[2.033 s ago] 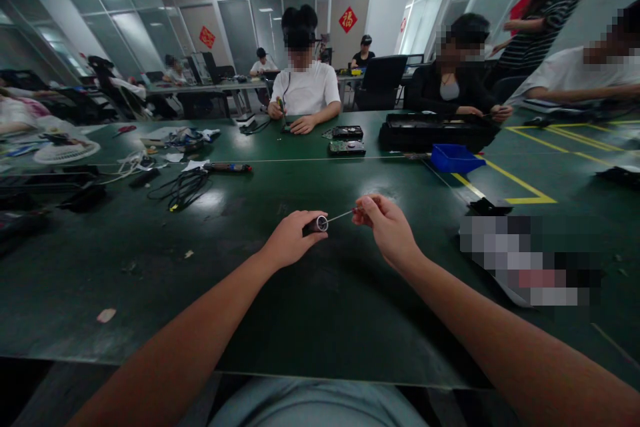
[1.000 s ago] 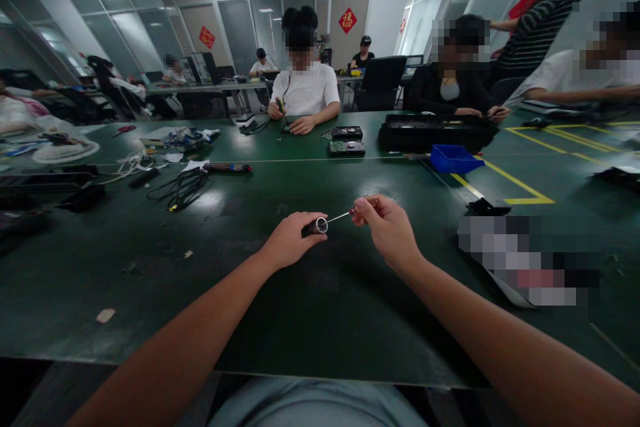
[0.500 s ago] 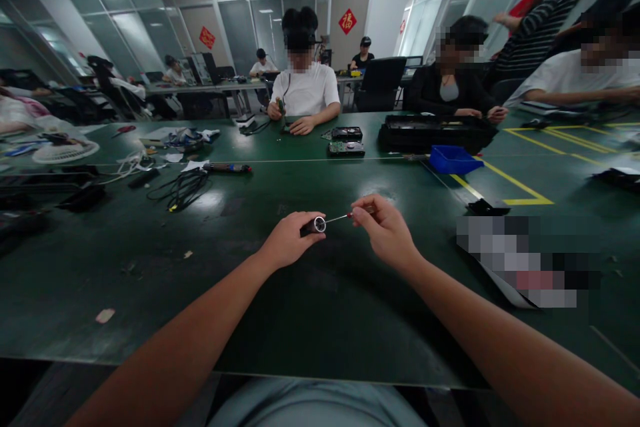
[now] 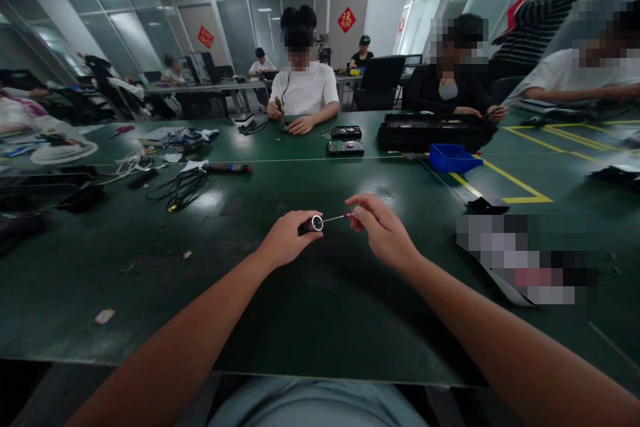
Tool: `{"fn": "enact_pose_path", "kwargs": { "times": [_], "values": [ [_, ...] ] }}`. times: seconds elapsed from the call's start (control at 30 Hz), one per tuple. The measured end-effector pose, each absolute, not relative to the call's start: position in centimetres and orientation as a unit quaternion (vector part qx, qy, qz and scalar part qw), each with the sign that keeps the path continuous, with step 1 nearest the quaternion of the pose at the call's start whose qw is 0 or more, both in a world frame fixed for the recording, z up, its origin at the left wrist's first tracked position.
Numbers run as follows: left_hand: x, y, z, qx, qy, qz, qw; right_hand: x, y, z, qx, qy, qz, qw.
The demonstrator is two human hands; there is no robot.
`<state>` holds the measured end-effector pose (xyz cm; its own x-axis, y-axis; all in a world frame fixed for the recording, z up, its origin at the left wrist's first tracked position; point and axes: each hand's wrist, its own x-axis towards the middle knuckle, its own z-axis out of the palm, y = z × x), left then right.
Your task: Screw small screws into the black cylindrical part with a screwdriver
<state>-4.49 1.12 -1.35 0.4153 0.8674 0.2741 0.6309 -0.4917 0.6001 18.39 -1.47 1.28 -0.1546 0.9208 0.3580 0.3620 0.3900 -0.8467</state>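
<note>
My left hand (image 4: 286,239) is closed around a dark cylinder (image 4: 316,223) with a bright metal ring at its open end, which faces right. In my right hand (image 4: 383,227) is a slim screwdriver (image 4: 349,215) with a reddish handle, pinched between thumb and fingers. The thin shaft points left and its tip meets the ringed end of the cylinder; how deep it sits inside I cannot tell. Both hands are just above the green table (image 4: 280,333).
Ahead lie two hard drives (image 4: 346,147), a blue bin (image 4: 454,158) and a long black casing (image 4: 435,132). Black cable (image 4: 183,187) and an electric screwdriver (image 4: 227,168) are at left. A pixelated sheet (image 4: 520,260) lies right. A co-worker (image 4: 305,90) sits opposite.
My right fingers have shifted on the screwdriver, the index finger now lifted and stretched out to the left. The left hand with the cylinder has barely moved.
</note>
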Motion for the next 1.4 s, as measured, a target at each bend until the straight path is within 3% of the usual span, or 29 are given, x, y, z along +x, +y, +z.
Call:
{"fn": "enact_pose_path", "kwargs": {
  "times": [0.23,0.47,0.6,0.97,1.4],
  "values": [
    [-4.3,1.1,-1.3,0.824,0.456,0.274,0.194,18.0,-1.4,1.1,-0.455,-0.653,0.328,0.509],
    [-4.0,1.0,-0.5,0.837,0.415,0.282,0.217,17.6,0.1,0.3,-0.426,-0.451,0.506,0.599],
    [-3.7,1.2,0.2,0.849,0.411,0.261,0.206,18.3,1.2,-0.2,-0.442,-0.317,0.603,0.583],
    [-3.8,1.4,-0.4,0.841,0.444,0.243,0.19,18.2,0.8,-0.5,-0.46,-0.499,0.419,0.603],
    [-3.6,1.4,-1.0,0.86,0.438,0.199,0.169,17.9,-1.5,1.1,-0.49,-0.709,0.177,0.476]
  ]
}}
